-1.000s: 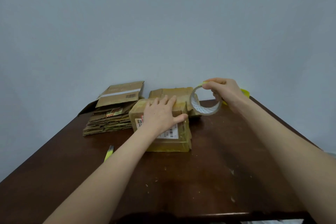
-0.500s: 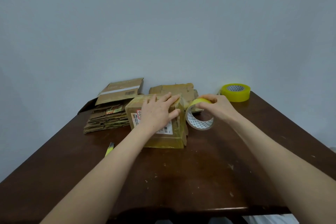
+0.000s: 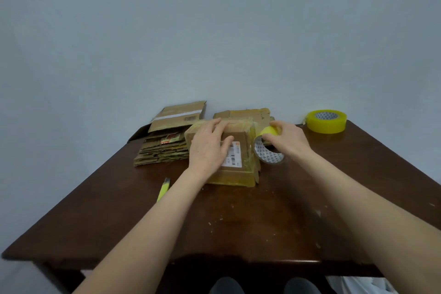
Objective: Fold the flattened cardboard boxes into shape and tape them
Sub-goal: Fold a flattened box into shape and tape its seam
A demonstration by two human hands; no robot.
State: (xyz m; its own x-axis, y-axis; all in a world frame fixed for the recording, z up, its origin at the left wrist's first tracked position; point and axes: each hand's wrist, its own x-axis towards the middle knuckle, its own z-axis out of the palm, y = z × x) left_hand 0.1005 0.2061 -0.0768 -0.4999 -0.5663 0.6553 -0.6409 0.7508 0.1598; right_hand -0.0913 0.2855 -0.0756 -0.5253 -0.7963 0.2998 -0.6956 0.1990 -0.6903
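Pressing down on top of the folded box (image 3: 238,172) with straight, spread fingers of the left hand (image 3: 210,148). Gripping a tape roll (image 3: 268,153) in curled fingers of the right hand (image 3: 286,138), just beside the box's right edge; possibly touching the table (image 3: 238,222). Behind-left of box: stack of flattened boxes (image 3: 162,150). Far right corner: spare roll (image 3: 326,121). Near left forearm: yellow cutter (image 3: 163,190). Wide tabletop between box and near edge, crossed by both outstretched forearms.
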